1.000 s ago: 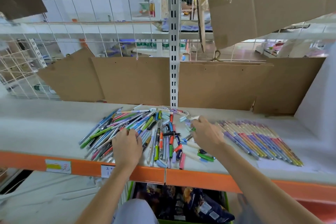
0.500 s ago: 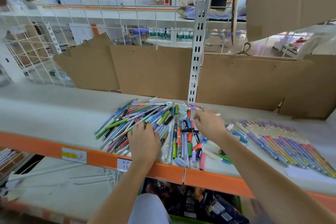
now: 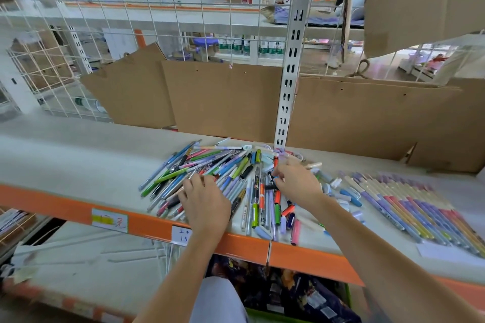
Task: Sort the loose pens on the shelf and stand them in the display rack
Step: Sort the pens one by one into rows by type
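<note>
Hands at frame centre working the loose pens (image 3: 231, 178) for sorting: left hand (image 3: 206, 199) pressing flat, right hand (image 3: 296, 183) pinching a small piece.

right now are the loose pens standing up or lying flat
Lying flat. The loose pens sprawl criss-crossed in a heap on the shelf; none stands upright, and no display rack is in view.

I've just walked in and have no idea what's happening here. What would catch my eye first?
A jumbled heap of colourful pens sprawls across the middle of the shelf, with the left hand resting on it and the right hand picking among the pens. To the right lies a tidy row of pastel pens, laid side by side. Brown cardboard sheets line the back.
</note>
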